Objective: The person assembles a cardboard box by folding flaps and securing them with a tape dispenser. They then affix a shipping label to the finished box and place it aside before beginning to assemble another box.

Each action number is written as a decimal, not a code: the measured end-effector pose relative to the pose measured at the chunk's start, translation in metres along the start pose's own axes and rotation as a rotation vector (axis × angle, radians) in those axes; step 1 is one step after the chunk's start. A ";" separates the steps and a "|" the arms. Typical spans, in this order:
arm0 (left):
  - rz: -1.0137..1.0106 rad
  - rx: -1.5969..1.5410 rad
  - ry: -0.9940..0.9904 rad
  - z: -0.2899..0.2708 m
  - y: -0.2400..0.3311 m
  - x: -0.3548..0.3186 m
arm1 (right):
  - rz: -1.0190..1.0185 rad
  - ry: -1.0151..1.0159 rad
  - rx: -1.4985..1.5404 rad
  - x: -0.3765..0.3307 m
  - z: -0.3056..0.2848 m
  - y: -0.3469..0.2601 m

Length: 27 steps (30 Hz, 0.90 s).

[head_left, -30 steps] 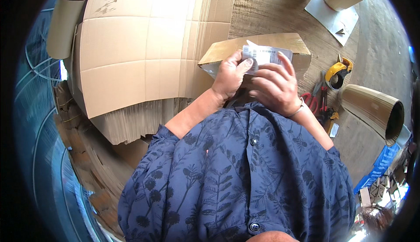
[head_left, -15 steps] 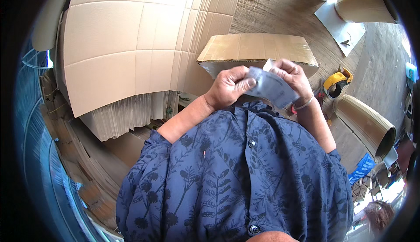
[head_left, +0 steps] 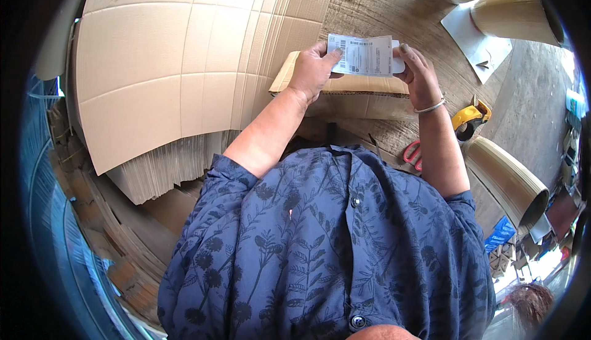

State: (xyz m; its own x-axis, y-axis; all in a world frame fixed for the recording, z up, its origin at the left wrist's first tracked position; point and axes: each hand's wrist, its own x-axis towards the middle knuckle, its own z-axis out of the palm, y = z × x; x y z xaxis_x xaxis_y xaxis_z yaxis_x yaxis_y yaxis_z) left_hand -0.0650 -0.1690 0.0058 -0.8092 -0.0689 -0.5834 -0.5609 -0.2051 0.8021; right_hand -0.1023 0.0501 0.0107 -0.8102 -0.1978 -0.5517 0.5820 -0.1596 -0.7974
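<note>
White label [head_left: 363, 56], one, between two hands [head_left: 311, 72] [head_left: 422, 81]

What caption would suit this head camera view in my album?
Two hands hold a white printed label over a cardboard box, yellow tape dispenser nearby.

Bright light is flooding a fisheye view with black corners.
Glare is bleaching the cardboard sheet [head_left: 166, 63] near its top; shade is gathering beneath it. White light is blowing out the lower right rim, a blue surface [head_left: 38, 217] is bending at left, and the paper label [head_left: 366, 56] is looking fairly sharp.
</note>
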 end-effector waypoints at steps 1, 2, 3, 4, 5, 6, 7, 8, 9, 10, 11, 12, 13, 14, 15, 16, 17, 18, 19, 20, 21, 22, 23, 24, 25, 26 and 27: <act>-0.019 0.032 0.000 -0.002 0.000 0.004 | 0.020 0.015 -0.101 0.002 0.007 -0.007; -0.034 0.040 0.008 -0.004 -0.001 0.007 | 0.040 0.029 -0.203 0.005 0.011 -0.010; -0.050 0.048 0.011 -0.005 -0.001 0.010 | -0.014 0.006 -0.468 0.014 0.012 -0.007; -0.065 0.056 0.015 -0.006 -0.002 0.013 | -0.029 0.031 -0.588 0.018 0.013 -0.005; -0.073 0.110 0.014 -0.009 -0.005 0.015 | -0.045 0.056 -0.708 0.020 0.016 -0.004; -0.137 0.180 0.003 -0.013 -0.007 0.019 | -0.062 0.081 -0.827 0.023 0.020 -0.004; -0.200 0.249 -0.008 -0.018 -0.008 0.023 | -0.098 0.080 -0.823 0.034 0.015 0.007; -0.263 0.318 -0.019 -0.023 -0.009 0.025 | -0.030 0.059 -0.732 0.040 0.013 0.013; -0.271 0.379 -0.007 -0.026 -0.007 0.025 | 0.039 0.038 -0.639 0.044 0.012 0.017; -0.279 0.441 0.004 -0.029 -0.004 0.025 | 0.108 0.018 -0.546 0.048 0.011 0.020; -0.286 0.503 0.015 -0.032 -0.002 0.024 | 0.150 0.020 -0.510 0.052 0.009 0.022; -0.148 0.622 0.070 -0.039 -0.010 0.027 | 0.190 0.020 -0.476 0.056 0.008 0.024; -0.005 0.740 0.125 -0.046 -0.021 0.031 | 0.227 0.022 -0.440 0.058 0.005 0.025; 0.140 0.857 0.178 -0.051 -0.031 0.035 | 0.250 0.014 -0.460 0.060 0.002 0.026; 0.283 0.958 0.156 -0.042 -0.018 0.028 | 0.277 0.015 -0.476 0.062 -0.003 0.029; 0.317 0.943 0.092 -0.037 -0.016 0.025 | 0.303 0.007 -0.497 0.062 -0.003 0.030; 0.352 0.928 0.026 -0.030 -0.016 0.024 | 0.310 0.000 -0.529 0.062 -0.002 0.028; 0.388 0.910 -0.040 -0.023 -0.015 0.023 | 0.316 -0.005 -0.562 0.060 0.000 0.023; 0.208 0.943 -0.198 -0.016 -0.009 0.022 | 0.322 -0.010 -0.596 0.059 0.002 0.018; 0.144 1.104 -0.300 -0.008 -0.008 0.021 | 0.325 -0.030 -0.637 0.059 0.004 0.015; 0.079 1.264 -0.405 0.001 -0.007 0.020 | 0.328 -0.046 -0.677 0.059 0.006 0.012; 0.011 1.423 -0.512 0.006 -0.007 0.017 | 0.331 -0.062 -0.717 0.059 0.006 0.009; 0.094 1.472 -0.510 0.004 -0.015 0.011 | 0.335 -0.050 -0.746 0.056 0.006 0.004; 0.095 1.478 -0.515 0.003 -0.019 0.009 | 0.339 -0.042 -0.775 0.053 0.006 -0.001; 0.096 1.485 -0.521 0.002 -0.021 0.008 | 0.343 -0.034 -0.803 0.052 0.005 -0.003; 0.097 1.491 -0.527 0.003 -0.022 0.008 | 0.349 -0.026 -0.833 0.054 -0.002 0.001; 0.070 1.504 -0.547 0.006 -0.020 0.009 | 0.354 -0.017 -0.860 0.058 -0.014 0.007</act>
State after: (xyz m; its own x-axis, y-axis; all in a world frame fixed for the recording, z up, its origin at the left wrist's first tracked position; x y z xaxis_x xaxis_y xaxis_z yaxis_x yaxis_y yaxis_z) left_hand -0.0617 -0.1599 -0.0148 -0.6165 0.3729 -0.6934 0.0918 0.9087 0.4071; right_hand -0.1464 0.0509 -0.0304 -0.5901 -0.1134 -0.7993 0.5376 0.6835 -0.4938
